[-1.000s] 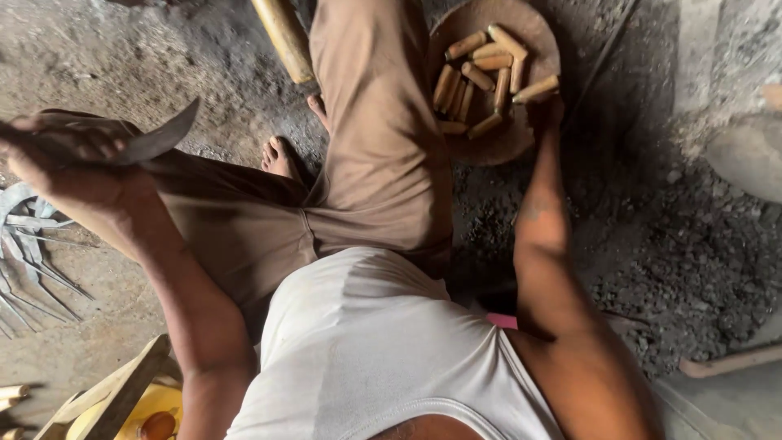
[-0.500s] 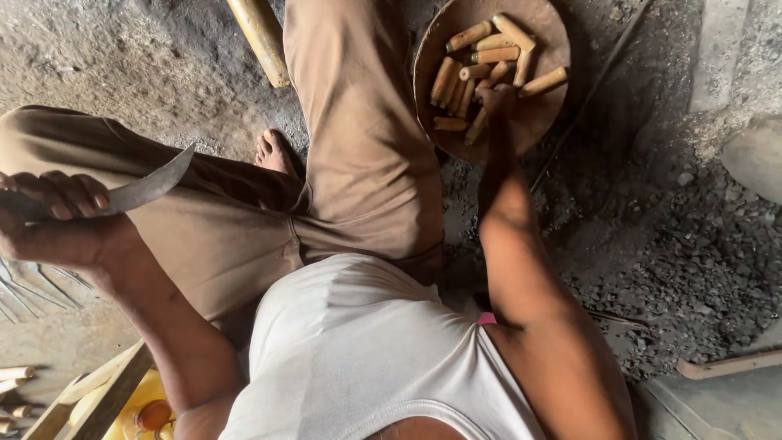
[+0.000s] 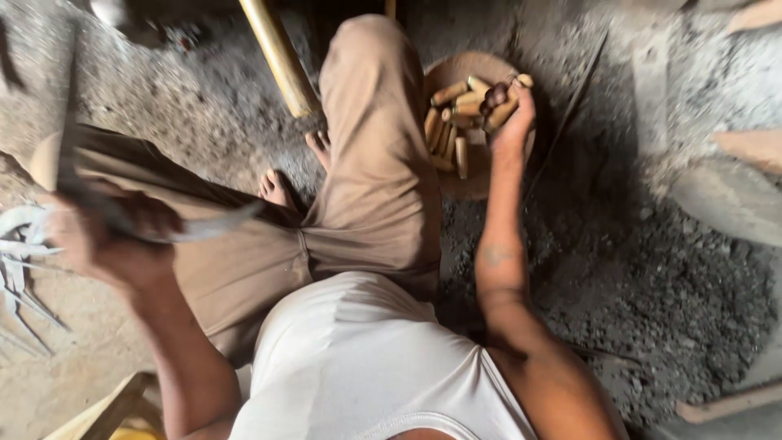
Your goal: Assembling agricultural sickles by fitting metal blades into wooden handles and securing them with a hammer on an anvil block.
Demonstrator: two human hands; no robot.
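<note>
While the person sits cross-legged on the gritty ground, both hands are busy on either side of the bent knee.

Landmark: round shallow basket (image 3: 468, 186), lying on the ground just past the knee.
Right hand (image 3: 511, 122): over the far side of the basket, fingers curled shut around short wooden pegs (image 3: 503, 112); at least two pale ends poke out of the fist, the exact number is hidden.
Pegs in the basket (image 3: 450, 130): roughly ten lie loose, side by side and partly stacked; blur and the hand keep me from a firm count.
Left hand (image 3: 110, 236): well left of the basket, clamped on the handle of a curved blade (image 3: 208, 228), its tip pointing back toward the basket across the thigh.
Bamboo pole (image 3: 281, 57): one, slanting on the ground just left of the basket, beyond the bare feet (image 3: 277, 189), of which two show.
Shavings (image 3: 20, 269): a pale heap far left of the basket; uncountable.
Risk, blade: it hangs close above the trouser leg, so a jerk of the wrist could nick cloth or thigh.
Risk, pegs: the fist looks overfull, so one could slip and roll off the basket's rim into the dark grit.
Risk, feet: they rest near the pole, within the blade's swing.
</note>
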